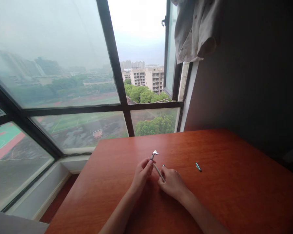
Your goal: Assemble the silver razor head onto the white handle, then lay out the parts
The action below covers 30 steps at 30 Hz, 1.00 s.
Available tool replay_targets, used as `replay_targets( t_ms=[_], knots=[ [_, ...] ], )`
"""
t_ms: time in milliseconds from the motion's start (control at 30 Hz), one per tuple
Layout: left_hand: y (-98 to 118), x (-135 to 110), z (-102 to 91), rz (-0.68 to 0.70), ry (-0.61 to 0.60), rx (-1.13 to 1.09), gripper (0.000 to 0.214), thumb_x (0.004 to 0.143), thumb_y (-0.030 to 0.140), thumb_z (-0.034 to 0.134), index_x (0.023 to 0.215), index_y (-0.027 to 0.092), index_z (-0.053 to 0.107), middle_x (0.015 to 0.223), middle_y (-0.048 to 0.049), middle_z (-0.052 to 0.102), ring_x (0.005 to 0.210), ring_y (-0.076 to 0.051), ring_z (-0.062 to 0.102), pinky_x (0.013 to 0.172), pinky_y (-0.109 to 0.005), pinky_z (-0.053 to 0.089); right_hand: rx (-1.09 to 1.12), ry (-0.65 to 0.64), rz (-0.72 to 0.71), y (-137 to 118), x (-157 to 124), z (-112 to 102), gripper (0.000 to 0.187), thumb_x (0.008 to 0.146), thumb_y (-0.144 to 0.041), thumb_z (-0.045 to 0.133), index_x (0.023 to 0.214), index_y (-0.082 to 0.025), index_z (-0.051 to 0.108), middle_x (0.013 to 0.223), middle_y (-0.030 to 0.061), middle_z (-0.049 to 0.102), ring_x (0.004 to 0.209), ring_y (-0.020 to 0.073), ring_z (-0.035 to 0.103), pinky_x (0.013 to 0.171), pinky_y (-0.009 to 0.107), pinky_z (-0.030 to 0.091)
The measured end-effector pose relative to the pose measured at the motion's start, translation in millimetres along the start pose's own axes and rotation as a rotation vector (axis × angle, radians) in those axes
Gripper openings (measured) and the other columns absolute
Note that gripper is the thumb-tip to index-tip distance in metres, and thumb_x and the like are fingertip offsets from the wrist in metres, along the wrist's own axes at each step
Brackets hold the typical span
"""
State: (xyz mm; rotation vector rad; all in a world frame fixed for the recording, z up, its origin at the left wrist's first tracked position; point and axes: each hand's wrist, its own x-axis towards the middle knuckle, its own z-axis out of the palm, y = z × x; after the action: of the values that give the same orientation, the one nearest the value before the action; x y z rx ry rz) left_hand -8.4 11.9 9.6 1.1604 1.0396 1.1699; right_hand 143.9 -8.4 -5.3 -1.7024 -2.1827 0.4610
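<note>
A thin grey cable-like piece (158, 172) with a pale, shiny, splayed tip (155, 152) runs between my hands above the table. My left hand (142, 173) pinches it just below the tip, where a dark band shows. My right hand (173, 182) is closed around its lower end, fingers curled. A small teal bit (163, 165) shows beside my right fingertips; I cannot tell whether it is held or lies behind them. To the right, apart from both hands, a short teal-and-black stick-like object (198, 167) lies on the table.
The reddish-brown wooden table (234, 195) reaches toward the windows, its left edge above a lower floor strip. A dark window frame (124, 105) stands behind it, with one pane (171, 48) swung open. Grey cloth (197, 32) hangs at upper right beside a dark wall.
</note>
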Motion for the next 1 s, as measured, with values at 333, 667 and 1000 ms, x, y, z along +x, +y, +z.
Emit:
replay_targets(
  t_ms=[333, 667, 1000],
  knots=[
    [-3, 0, -1.7, 0.028, -0.034, -0.051, 0.037, 0.079, 0.049, 0.060, 0.086, 0.013, 0.061, 0.056, 0.0040, 0.044, 0.049, -0.008, 0.039, 0.047, -0.022, 0.027, 0.526, 0.154, -0.044, 15, 7, -21, 0.025, 0.089, -0.027, 0.037, 0.084, -0.018, 0.061, 0.060, -0.0004, 0.059, 0.056, 0.0149, 0.055, 0.055, 0.023, 0.036],
    [-1, 1, 0.4, -0.055, 0.010, -0.160, 0.037, 0.073, 0.049, 0.065, 0.084, 0.014, 0.059, 0.056, 0.0052, 0.044, 0.044, -0.005, 0.036, 0.043, -0.019, 0.023, 0.608, 0.360, -0.118, 22, 11, -27, 0.041, 0.095, -0.039, 0.035, 0.095, -0.016, 0.068, 0.064, 0.0016, 0.059, 0.062, 0.0164, 0.056, 0.060, 0.024, 0.041],
    [6, -4, 8.3, -0.177, -0.042, -0.405, 0.030, 0.075, 0.040, 0.067, 0.085, 0.015, 0.055, 0.059, 0.0058, 0.043, 0.044, -0.003, 0.032, 0.042, -0.017, 0.018, 0.396, 0.463, -0.235, 24, 11, -15, 0.024, 0.094, -0.028, 0.041, 0.094, -0.018, 0.064, 0.080, 0.0061, 0.064, 0.073, 0.0189, 0.060, 0.068, 0.026, 0.043]
  ],
)
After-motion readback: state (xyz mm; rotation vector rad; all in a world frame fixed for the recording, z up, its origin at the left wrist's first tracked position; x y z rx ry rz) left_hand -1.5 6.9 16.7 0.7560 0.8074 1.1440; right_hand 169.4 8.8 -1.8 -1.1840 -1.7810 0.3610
